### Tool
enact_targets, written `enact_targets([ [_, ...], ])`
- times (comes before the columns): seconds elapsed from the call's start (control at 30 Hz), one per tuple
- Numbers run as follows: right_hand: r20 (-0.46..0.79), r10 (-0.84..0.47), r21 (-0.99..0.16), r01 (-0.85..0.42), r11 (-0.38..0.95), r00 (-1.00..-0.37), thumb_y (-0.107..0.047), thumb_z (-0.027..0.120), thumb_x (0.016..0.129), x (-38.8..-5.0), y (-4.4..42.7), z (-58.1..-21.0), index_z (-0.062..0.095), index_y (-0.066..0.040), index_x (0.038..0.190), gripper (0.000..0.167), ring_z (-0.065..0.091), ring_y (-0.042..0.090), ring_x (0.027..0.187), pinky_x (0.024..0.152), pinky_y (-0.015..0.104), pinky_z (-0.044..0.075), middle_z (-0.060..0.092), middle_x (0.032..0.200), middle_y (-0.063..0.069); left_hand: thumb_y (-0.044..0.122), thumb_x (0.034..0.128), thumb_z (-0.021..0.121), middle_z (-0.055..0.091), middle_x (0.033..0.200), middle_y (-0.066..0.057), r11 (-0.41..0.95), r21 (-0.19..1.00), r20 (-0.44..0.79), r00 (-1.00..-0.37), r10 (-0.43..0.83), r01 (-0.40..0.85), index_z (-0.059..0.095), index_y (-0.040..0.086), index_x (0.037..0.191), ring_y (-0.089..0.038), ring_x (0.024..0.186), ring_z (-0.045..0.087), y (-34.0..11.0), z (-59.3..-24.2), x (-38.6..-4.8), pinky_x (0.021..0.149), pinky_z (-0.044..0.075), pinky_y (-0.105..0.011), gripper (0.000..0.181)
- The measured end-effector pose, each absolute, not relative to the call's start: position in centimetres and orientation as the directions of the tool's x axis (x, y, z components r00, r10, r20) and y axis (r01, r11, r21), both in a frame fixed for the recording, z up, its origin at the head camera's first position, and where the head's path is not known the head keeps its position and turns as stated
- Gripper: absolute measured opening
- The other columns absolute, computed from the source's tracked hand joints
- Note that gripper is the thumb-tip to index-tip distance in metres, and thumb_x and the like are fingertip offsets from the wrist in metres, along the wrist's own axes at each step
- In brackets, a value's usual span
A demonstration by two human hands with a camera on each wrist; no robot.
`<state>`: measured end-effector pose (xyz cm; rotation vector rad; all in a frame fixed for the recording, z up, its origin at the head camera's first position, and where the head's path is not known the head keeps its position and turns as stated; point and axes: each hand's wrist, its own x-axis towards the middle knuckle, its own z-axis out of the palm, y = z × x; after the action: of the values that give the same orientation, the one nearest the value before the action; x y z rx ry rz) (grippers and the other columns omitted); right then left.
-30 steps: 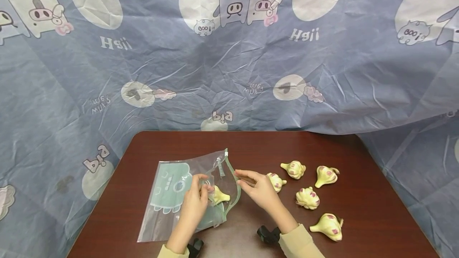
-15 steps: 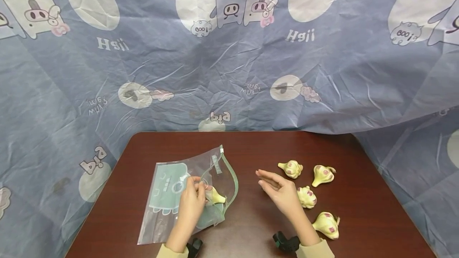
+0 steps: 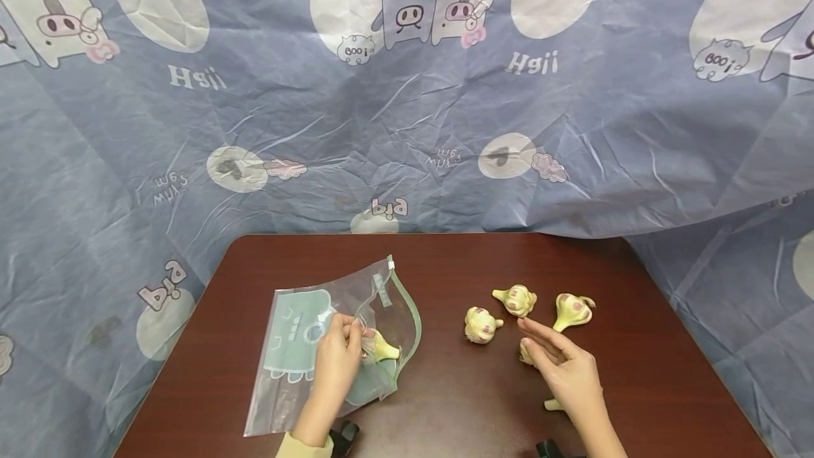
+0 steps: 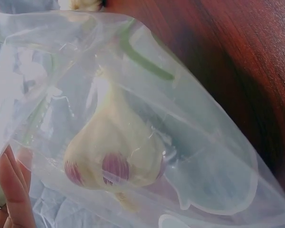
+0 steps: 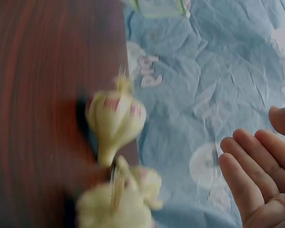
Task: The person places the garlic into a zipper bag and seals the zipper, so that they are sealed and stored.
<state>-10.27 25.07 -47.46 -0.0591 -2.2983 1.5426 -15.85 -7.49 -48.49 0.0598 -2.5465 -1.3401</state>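
A clear zip bag [image 3: 299, 359] with a green edge and a pale green print lies at the left of the table, its mouth spread to the right. My left hand [image 3: 340, 355] pinches the bag's upper layer near the mouth. Inside the bag is a garlic bulb [image 4: 114, 147], partly behind the left fingers in the head view. My right hand [image 3: 566, 366] hovers over the loose garlic, fingers extended and holding nothing. Beneath it, one garlic bulb [image 3: 526, 354] and another garlic bulb [image 3: 553, 405] are mostly hidden.
Further garlic lies around the right hand: a bulb [image 3: 481, 325] to its left, a bulb [image 3: 516, 300] behind, and a bulb [image 3: 574, 311] at the back right. The dark wooden table [image 3: 445, 260] ends at a blue printed cloth [image 3: 407, 112].
My right hand has left the bag's mouth and moved right over the loose garlic. The left hand keeps its pinch on the bag, and the bag has barely shifted.
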Motion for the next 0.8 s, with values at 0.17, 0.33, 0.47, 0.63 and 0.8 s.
enact_targets([
  [0.17,0.277,0.333,-0.886,-0.106,0.451,-0.901,-0.004,0.072,0.089,-8.6,27.0,-48.1,0.069,-0.003,0.120,0.031,0.066,-0.010,0.099,0.080,0.009,0.053,0.068,0.111,-0.024,0.013,0.1007,0.053,0.076,0.077,-0.002,0.559,0.826,0.182,-0.971,-0.153,0.067,0.057,0.005,0.093,-0.003,0.050,0.058,-7.5,-48.3,-15.8,0.048,0.044,-0.020,0.011],
  [0.33,0.248,0.417,-0.860,-0.001,0.510,-0.875,-0.010,0.077,0.086,-7.2,28.7,-49.0,0.069,-0.009,0.122,0.037,0.059,-0.019,0.101,0.076,0.007,0.052,0.067,0.113,-0.026,0.013,0.1002,0.054,0.076,0.075,-0.001,0.576,0.814,0.199,-0.967,-0.162,0.071,0.058,0.005,0.092,-0.004,0.051,0.059,-7.5,-48.2,-15.7,0.048,0.043,-0.020,0.012],
  [0.47,0.232,0.491,-0.802,0.120,0.585,-0.840,-0.019,0.078,0.086,-6.3,29.9,-49.8,0.069,-0.017,0.124,0.039,0.049,-0.030,0.095,0.062,0.008,0.052,0.062,0.112,-0.032,0.012,0.0999,0.055,0.076,0.075,-0.001,0.580,0.812,0.201,-0.966,-0.165,0.070,0.058,0.006,0.092,-0.007,0.056,0.063,-7.5,-48.2,-15.8,0.048,0.042,-0.020,0.011],
  [0.63,0.219,0.545,-0.753,0.215,0.622,-0.809,-0.027,0.080,0.084,-5.4,31.0,-50.7,0.067,-0.015,0.128,0.048,0.040,-0.037,0.089,0.071,-0.004,0.042,0.065,0.120,-0.023,0.012,0.0998,0.055,0.076,0.077,-0.002,0.577,0.814,0.203,-0.965,-0.166,0.072,0.058,0.006,0.090,-0.011,0.060,0.066,-7.5,-48.3,-15.8,0.047,0.041,-0.020,0.012],
  [0.8,0.175,0.580,-0.790,0.238,0.565,-0.795,-0.030,0.084,0.079,-5.2,31.4,-51.7,0.063,-0.014,0.132,0.060,0.037,-0.038,0.092,0.077,-0.007,0.036,0.054,0.114,-0.040,0.014,0.1013,0.053,0.077,0.079,-0.003,0.558,0.827,0.193,-0.968,-0.159,0.074,0.058,0.005,0.092,-0.015,0.066,0.070,-7.7,-48.3,-15.7,0.049,0.044,-0.020,0.013],
])
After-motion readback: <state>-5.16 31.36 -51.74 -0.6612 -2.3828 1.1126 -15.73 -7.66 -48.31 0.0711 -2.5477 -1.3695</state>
